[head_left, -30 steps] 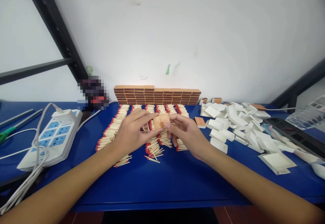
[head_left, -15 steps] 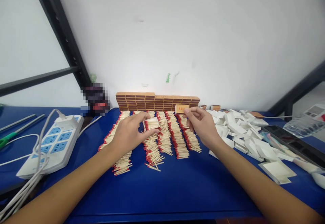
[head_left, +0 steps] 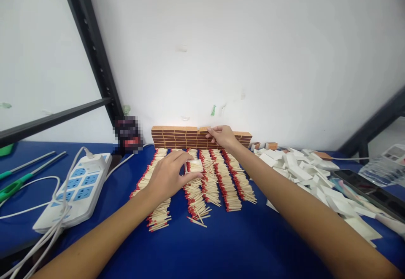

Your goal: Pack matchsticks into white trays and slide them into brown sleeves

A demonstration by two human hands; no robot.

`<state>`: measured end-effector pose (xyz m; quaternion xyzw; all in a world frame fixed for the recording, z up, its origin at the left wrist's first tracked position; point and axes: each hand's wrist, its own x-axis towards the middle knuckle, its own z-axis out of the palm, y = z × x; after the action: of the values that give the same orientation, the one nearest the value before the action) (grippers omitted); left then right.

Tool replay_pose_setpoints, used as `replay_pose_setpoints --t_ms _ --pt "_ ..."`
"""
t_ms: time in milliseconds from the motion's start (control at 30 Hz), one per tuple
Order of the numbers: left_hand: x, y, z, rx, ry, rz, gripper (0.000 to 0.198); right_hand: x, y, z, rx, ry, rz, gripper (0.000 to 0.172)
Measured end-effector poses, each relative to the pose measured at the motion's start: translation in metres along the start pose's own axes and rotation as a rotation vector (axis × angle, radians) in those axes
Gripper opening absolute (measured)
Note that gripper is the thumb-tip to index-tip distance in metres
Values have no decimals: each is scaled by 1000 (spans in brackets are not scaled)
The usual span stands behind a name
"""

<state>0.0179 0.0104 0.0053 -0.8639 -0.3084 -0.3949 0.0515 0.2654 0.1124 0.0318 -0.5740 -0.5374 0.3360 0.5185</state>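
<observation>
My left hand grips a small white matchbox tray with matches in it, fingers on its far side and thumb on the near side. My right hand reaches to the back and pinches a closed orange-brown matchbox at the top of a wall of stacked matchboxes. Whether that box rests fully on the stack I cannot tell. Between my hands and below lie several long rows of red-tipped matches on the blue table.
A heap of white paper trays spreads on the right, beside a long black device. Two matchbox sleeves stand behind it. On the left are a power strip with white cables and green-handled metal tools. Black rack posts flank the wall.
My right hand has moved left and away from me, carrying the matchbox to the stack's top row. My left hand still holds the tray of matches. The view has shifted slightly.
</observation>
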Motion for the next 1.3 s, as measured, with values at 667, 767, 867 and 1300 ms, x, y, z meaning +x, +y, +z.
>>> replay_pose_setpoints --t_ms 667,767,867,1300 --pt "2 8 -1 -89 40 -34 52 -72 -15 -40 -444 -175 -524 18" --pt "3 9 -1 -85 18 -77 51 -121 -10 -41 -562 -316 -835 30" --pt "4 14 0 -118 -26 -140 46 -154 -1 -32 -752 -219 -1114 42" --pt "0 37 -2 -147 -100 -116 33 -178 10 -11 -918 48 -1304 25"
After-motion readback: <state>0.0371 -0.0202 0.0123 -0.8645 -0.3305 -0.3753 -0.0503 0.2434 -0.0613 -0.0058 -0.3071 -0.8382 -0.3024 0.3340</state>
